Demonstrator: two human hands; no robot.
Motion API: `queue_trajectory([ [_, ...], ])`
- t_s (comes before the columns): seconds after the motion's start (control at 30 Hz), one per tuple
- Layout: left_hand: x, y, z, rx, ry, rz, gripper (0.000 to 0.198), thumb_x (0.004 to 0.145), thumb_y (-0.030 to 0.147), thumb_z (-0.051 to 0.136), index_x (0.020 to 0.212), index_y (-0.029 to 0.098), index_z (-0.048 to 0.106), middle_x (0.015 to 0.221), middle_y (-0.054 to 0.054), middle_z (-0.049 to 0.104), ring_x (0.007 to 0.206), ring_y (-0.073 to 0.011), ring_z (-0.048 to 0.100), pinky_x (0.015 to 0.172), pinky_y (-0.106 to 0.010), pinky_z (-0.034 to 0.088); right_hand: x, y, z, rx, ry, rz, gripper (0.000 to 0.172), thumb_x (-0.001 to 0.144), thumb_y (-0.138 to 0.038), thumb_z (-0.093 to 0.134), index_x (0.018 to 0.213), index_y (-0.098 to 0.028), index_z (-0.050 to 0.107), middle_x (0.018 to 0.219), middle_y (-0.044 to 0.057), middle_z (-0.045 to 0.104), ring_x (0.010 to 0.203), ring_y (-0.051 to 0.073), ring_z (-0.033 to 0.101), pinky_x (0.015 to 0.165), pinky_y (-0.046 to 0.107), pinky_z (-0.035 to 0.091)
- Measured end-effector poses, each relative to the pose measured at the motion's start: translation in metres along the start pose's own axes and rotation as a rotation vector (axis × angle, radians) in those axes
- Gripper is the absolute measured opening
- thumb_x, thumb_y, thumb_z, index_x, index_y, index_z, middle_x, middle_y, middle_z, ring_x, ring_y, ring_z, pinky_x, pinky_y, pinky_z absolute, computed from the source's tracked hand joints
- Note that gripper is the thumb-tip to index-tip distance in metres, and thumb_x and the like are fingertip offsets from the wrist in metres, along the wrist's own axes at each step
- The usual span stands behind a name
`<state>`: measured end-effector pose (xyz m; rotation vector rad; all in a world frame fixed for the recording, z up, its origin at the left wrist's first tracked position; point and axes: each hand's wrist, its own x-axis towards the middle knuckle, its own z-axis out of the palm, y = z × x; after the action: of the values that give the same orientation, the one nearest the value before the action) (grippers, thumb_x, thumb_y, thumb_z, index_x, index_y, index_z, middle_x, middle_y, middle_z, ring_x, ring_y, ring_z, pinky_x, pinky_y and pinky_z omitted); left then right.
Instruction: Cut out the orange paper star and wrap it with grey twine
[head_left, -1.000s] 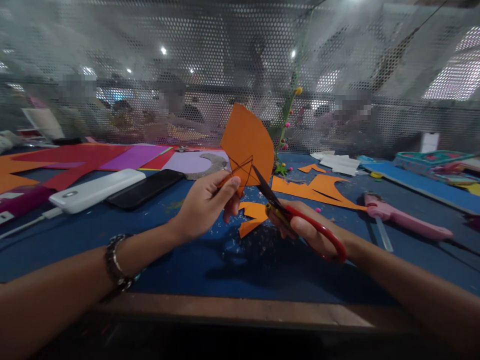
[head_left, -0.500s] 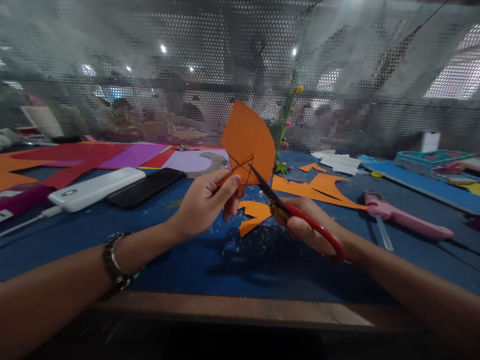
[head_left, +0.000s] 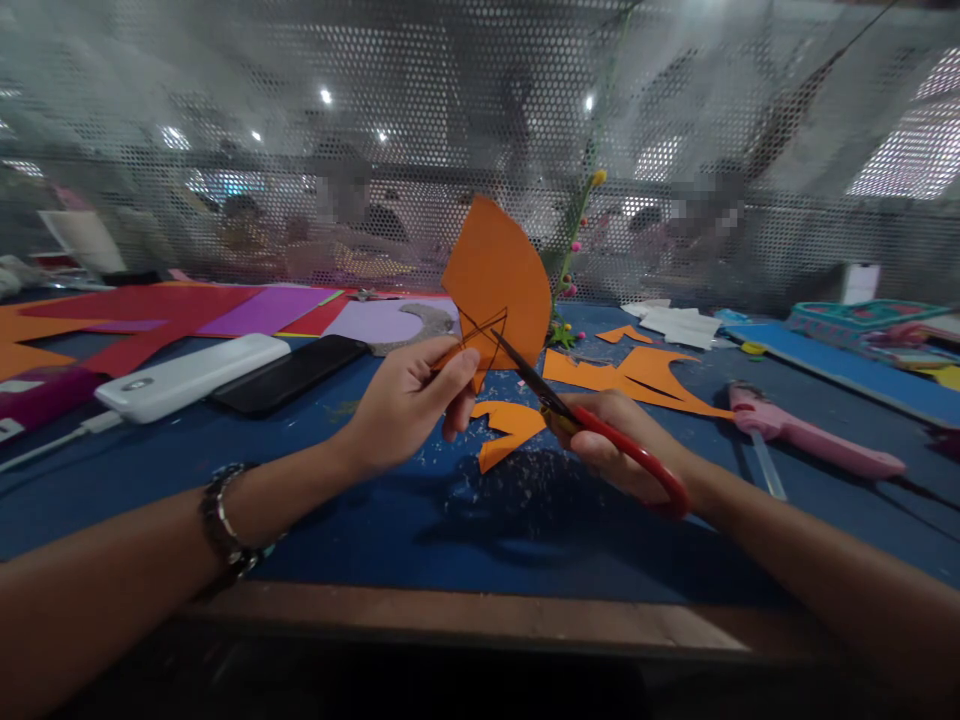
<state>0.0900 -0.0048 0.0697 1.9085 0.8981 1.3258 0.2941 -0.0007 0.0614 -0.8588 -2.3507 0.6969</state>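
My left hand [head_left: 409, 400] pinches the lower corner of an orange paper piece [head_left: 496, 275] with a star drawn on it, holding it upright above the blue table [head_left: 360, 500]. My right hand [head_left: 619, 445] is closed through the red handles of a pair of scissors [head_left: 592, 425]. The dark blades point up and left into the paper along a drawn line. An orange offcut [head_left: 506, 430] lies on the table just below the paper.
A white power bank [head_left: 191, 377] and a black phone [head_left: 289, 373] lie at left, with red, purple and orange sheets [head_left: 225, 312] behind. More orange scraps [head_left: 630, 378], a pink glue gun [head_left: 806, 440] and a teal basket [head_left: 862, 318] sit at right. A perforated screen [head_left: 450, 150] closes the back.
The scissors have pushed a little further up and left into the paper. The paper and both hands have risen very slightly.
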Motion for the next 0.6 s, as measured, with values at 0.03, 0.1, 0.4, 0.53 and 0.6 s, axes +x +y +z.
queue_trajectory([
  [0.03, 0.0, 0.0001, 0.0, 0.0, -0.002, 0.002, 0.027, 0.081, 0.018, 0.038, 0.055, 0.018, 0.043, 0.036, 0.007, 0.045, 0.03, -0.0031, 0.042, 0.035, -0.011, 0.036, 0.0, 0.0, -0.0006, -0.013, -0.004, -0.007, 0.056, 0.074, -0.071, 0.03, 0.058, -0.017, 0.034, 0.054, -0.003, 0.034, 0.045, 0.006, 0.029, 0.041, 0.021, 0.024],
  [0.1, 0.0, -0.0002, 0.0003, 0.002, -0.006, 0.01, 0.027, 0.081, 0.018, 0.038, 0.055, 0.018, 0.043, 0.036, 0.007, 0.045, 0.03, -0.003, 0.041, 0.035, -0.011, 0.036, 0.0002, -0.0007, -0.0016, -0.046, -0.018, -0.028, 0.057, 0.073, -0.072, 0.028, 0.059, -0.017, 0.035, 0.055, -0.003, 0.034, 0.046, 0.006, 0.03, 0.042, 0.022, 0.025],
  [0.4, -0.0007, -0.0046, 0.0033, 0.022, -0.059, 0.01, 0.026, 0.08, 0.019, 0.039, 0.053, 0.019, 0.042, 0.037, 0.007, 0.044, 0.031, -0.0029, 0.04, 0.034, -0.012, 0.034, 0.0007, -0.0027, 0.0003, -0.089, -0.06, -0.048, 0.059, 0.073, -0.074, 0.023, 0.064, -0.017, 0.036, 0.062, -0.001, 0.036, 0.053, 0.01, 0.034, 0.049, 0.025, 0.032],
  [0.53, -0.0012, -0.0022, 0.0038, 0.021, -0.053, -0.003, 0.027, 0.078, 0.019, 0.04, 0.052, 0.019, 0.041, 0.036, 0.007, 0.044, 0.03, -0.0032, 0.04, 0.034, -0.012, 0.034, 0.0009, -0.0011, 0.0029, -0.021, -0.018, -0.031, 0.058, 0.072, -0.074, 0.026, 0.061, -0.018, 0.035, 0.058, -0.002, 0.034, 0.05, 0.009, 0.033, 0.046, 0.024, 0.029],
  [0.6, -0.0013, -0.0011, 0.0037, 0.015, -0.05, -0.009, 0.026, 0.078, 0.019, 0.04, 0.052, 0.019, 0.042, 0.036, 0.007, 0.044, 0.031, -0.0031, 0.04, 0.034, -0.012, 0.034, 0.0009, -0.0007, 0.0039, -0.008, -0.004, -0.032, 0.056, 0.073, -0.072, 0.028, 0.059, -0.018, 0.034, 0.056, -0.003, 0.034, 0.049, 0.008, 0.032, 0.045, 0.023, 0.027],
])
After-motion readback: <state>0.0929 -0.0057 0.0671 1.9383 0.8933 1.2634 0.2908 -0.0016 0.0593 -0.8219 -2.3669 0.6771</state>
